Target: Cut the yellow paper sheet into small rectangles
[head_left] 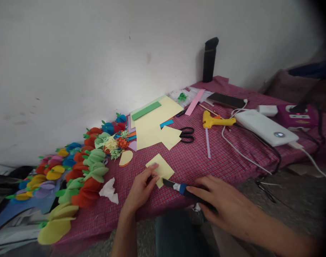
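Note:
My left hand [144, 184] rests on a small pale yellow paper square [163, 167] near the front edge of the table, thumb and fingertips closed on its lower part. In my right hand [211, 196] is a utility knife [184, 189] with a black and blue handle. Its dark blade points left and meets the lower corner of the paper, close to my left fingertips. Just behind lies another pale yellow square [171, 137], with black-handled scissors [187, 135] whose blades are hidden under it. A crumpled white tissue [109, 191] sits left of my left hand.
Several colourful paper fruits [90, 171] crowd the left side. Larger yellow sheets [147, 134] and a green strip [146, 111] lie at the back. A yellow glue gun [216, 120], white power bank [267, 126], cables, phone [228, 100] and black bottle [209, 60] occupy the right.

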The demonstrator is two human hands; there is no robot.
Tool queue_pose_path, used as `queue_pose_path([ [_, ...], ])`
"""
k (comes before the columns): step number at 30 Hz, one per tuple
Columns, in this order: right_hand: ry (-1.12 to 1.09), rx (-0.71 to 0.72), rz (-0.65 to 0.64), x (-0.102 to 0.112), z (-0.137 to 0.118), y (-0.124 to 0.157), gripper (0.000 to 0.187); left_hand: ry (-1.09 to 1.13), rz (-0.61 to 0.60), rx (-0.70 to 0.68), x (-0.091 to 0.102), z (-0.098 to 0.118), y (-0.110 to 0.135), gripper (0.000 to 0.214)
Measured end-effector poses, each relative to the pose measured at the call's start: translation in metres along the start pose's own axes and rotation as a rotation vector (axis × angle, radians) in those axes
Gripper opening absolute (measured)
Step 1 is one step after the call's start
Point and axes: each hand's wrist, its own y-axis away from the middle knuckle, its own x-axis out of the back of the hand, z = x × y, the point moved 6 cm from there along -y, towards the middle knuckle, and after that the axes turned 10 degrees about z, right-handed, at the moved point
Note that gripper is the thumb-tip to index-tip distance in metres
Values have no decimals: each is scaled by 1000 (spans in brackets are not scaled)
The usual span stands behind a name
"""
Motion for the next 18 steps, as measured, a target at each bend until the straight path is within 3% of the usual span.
queue_pose_path([
  [2, 43, 7, 6, -4, -2, -6, 41, 0, 5, -4, 0, 1, 1, 9],
  [8, 111, 14, 33, -7, -1, -12, 38, -170, 37, -113, -5, 13, -3, 33],
  [12, 118, 21, 84, -5, -1, -9, 38, -430, -82, -247, -27, 22, -3, 42],
  [18, 132, 7, 76, -4, 1, -7, 40, -567, -148, -262, -40, 21, 1, 52],
])
